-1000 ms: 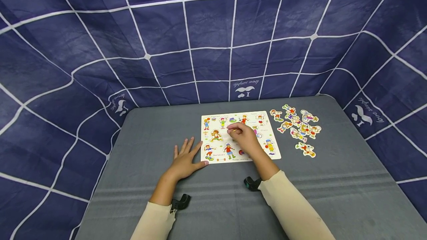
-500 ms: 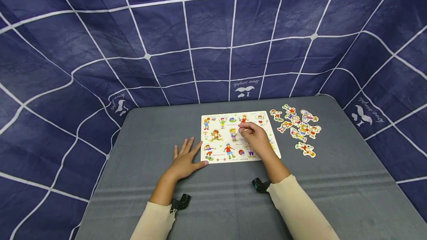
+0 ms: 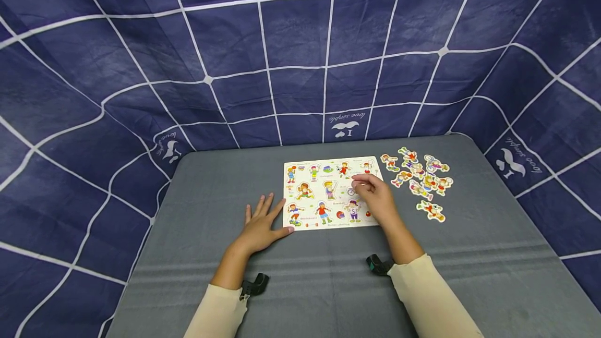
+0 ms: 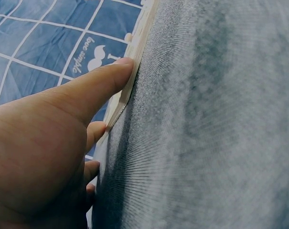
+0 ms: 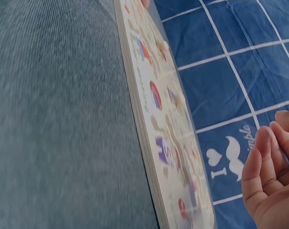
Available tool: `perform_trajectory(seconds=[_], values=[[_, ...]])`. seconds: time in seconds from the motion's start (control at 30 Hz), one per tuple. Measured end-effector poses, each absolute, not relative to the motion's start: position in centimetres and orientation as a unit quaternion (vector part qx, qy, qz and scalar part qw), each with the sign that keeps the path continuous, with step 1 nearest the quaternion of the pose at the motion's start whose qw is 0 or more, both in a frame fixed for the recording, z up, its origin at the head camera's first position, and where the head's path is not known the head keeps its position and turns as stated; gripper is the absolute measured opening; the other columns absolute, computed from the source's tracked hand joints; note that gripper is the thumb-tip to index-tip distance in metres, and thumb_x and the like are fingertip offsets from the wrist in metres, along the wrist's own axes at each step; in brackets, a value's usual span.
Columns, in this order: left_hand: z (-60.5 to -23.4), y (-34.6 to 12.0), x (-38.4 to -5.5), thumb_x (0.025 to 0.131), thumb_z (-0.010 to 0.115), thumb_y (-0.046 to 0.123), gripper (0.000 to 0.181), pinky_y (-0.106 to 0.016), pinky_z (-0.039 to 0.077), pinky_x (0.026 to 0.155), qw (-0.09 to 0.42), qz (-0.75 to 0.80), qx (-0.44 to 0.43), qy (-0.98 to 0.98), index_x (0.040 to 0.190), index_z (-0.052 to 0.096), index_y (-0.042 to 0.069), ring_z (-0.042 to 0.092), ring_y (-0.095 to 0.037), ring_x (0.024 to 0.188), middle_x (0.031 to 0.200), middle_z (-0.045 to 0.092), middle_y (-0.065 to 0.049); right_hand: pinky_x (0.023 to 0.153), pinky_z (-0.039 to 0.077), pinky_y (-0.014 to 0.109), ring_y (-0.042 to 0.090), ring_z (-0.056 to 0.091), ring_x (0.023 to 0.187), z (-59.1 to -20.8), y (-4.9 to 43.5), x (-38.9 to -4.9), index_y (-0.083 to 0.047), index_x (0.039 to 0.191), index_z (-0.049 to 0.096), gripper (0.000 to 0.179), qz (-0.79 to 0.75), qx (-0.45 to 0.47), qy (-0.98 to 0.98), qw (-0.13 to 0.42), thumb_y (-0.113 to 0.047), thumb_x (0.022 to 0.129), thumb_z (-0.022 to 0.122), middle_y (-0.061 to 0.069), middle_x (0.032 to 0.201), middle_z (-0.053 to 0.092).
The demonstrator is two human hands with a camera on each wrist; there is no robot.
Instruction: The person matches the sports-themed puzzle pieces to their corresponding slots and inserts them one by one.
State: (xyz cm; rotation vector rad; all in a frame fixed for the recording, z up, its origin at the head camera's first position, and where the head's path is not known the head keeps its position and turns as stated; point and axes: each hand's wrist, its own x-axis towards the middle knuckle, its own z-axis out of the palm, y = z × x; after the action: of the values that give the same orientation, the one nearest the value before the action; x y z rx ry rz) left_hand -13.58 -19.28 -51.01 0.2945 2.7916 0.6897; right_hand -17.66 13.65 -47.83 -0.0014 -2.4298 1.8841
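Observation:
A cream puzzle board printed with children playing sports lies on the grey table. My left hand rests flat with fingers spread at its left edge; in the left wrist view, the thumb touches the wooden edge. Over the board's right part hovers my right hand, fingers loosely bent and nothing seen in them. The right wrist view also shows bare fingertips, away from the board's surface. A baseball figure piece sits mid-board, near a running figure piece. The right hand hides some right-side pictures.
Several loose figure pieces lie in a cluster to the right of the board, partly overlapping. One piece lies apart, nearer to me. Blue checked cloth hangs behind and at both sides of the grey table.
My right hand has let go of the baseball figure piece and moved right, uncovering it and the pictures near it. The left hand has stayed in place.

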Motion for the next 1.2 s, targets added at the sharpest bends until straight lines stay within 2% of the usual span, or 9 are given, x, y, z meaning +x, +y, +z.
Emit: perform_trajectory(seconds=[0.23, 0.47, 0.73, 0.93, 1.07, 1.2], values=[[-50.9, -19.3, -13.7, 0.088, 0.062, 0.071, 0.090, -0.066, -0.012, 0.122, 0.127, 0.236, 0.100, 0.958, 0.162, 0.025, 0.034, -0.005, -0.031, 0.160, 0.172, 0.005, -0.005, 0.066, 0.047, 0.015, 0.009, 0.066, 0.080, -47.8, 15.0, -17.4, 0.001, 0.121, 0.069, 0.026, 0.623, -0.001, -0.781, 0.039, -0.008, 0.097, 0.063, 0.025, 0.110, 0.071], [-50.9, -19.2, -13.8, 0.088, 0.061, 0.071, 0.090, -0.066, -0.013, 0.122, 0.124, 0.237, 0.104, 0.958, 0.162, 0.025, 0.033, -0.005, -0.032, 0.160, 0.172, 0.005, -0.006, 0.064, 0.051, 0.021, 0.006, 0.064, 0.074, -47.7, 16.8, -16.7, 0.005, 0.123, 0.067, 0.030, 0.618, -0.021, -0.784, 0.053, -0.012, 0.098, 0.066, 0.006, 0.097, 0.072], [-50.9, -19.0, -13.8, 0.088, 0.062, 0.070, 0.090, -0.066, -0.013, 0.122, 0.125, 0.235, 0.106, 0.958, 0.162, 0.024, 0.032, -0.005, -0.032, 0.160, 0.172, 0.005, -0.006, 0.069, 0.051, 0.013, -0.001, 0.063, 0.079, -48.0, 19.2, -15.7, 0.004, 0.121, 0.068, 0.030, 0.605, -0.060, -0.791, 0.072, -0.015, 0.098, 0.067, -0.010, 0.091, 0.068], [-50.9, -19.1, -13.5, 0.089, 0.063, 0.069, 0.090, -0.066, -0.012, 0.122, 0.127, 0.234, 0.105, 0.958, 0.162, 0.025, 0.031, -0.004, -0.033, 0.160, 0.172, 0.006, -0.007, 0.073, 0.054, 0.013, 0.001, 0.068, 0.083, -48.5, 20.6, -14.8, 0.004, 0.122, 0.067, 0.030, 0.603, -0.065, -0.791, 0.080, -0.013, 0.098, 0.065, -0.014, 0.092, 0.068], [-51.0, -19.2, -13.5, 0.088, 0.062, 0.069, 0.091, -0.066, -0.012, 0.122, 0.128, 0.237, 0.106, 0.957, 0.162, 0.025, 0.031, -0.004, -0.033, 0.160, 0.172, 0.006, -0.007, 0.071, 0.054, 0.015, 0.004, 0.068, 0.081, -48.8, 21.5, -14.4, 0.005, 0.123, 0.066, 0.030, 0.606, -0.073, -0.788, 0.088, -0.012, 0.098, 0.065, -0.014, 0.090, 0.070], [-51.1, -19.3, -13.5, 0.088, 0.061, 0.070, 0.091, -0.066, -0.012, 0.122, 0.126, 0.234, 0.106, 0.958, 0.162, 0.025, 0.032, -0.004, -0.032, 0.160, 0.172, 0.005, -0.006, 0.070, 0.053, 0.016, 0.001, 0.065, 0.079, -49.0, 22.3, -14.1, 0.007, 0.123, 0.065, 0.032, 0.600, -0.077, -0.791, 0.094, -0.014, 0.099, 0.065, -0.019, 0.087, 0.068]])
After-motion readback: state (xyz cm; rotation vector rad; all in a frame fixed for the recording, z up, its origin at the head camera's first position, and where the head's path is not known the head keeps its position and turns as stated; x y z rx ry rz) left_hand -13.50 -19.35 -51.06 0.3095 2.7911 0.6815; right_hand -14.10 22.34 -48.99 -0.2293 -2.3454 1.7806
